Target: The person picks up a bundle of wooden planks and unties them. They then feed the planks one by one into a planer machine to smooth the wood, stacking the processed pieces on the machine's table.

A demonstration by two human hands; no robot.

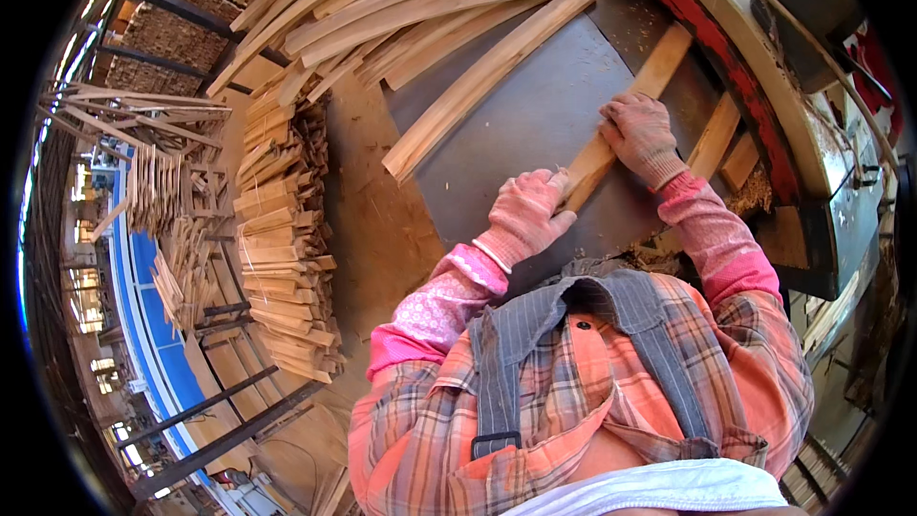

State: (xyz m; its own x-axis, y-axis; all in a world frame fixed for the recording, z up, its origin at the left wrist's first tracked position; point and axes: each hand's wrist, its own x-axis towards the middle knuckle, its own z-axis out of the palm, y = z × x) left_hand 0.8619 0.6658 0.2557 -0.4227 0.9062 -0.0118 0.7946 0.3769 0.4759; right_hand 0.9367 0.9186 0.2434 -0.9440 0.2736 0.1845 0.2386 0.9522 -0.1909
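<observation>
On metal table (535, 124), wood strip (626, 115) btwn 2 gloved hands, both gripping.

A long, pale, flat wooden slat (626, 119) lies diagonally on the grey metal machine table (535, 115), upper right of centre, its near end lower left

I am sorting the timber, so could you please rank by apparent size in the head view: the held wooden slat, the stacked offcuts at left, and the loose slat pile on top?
1. Loose slat pile
2. Stacked offcuts, unsure because of fisheye bending
3. Held wooden slat
</observation>
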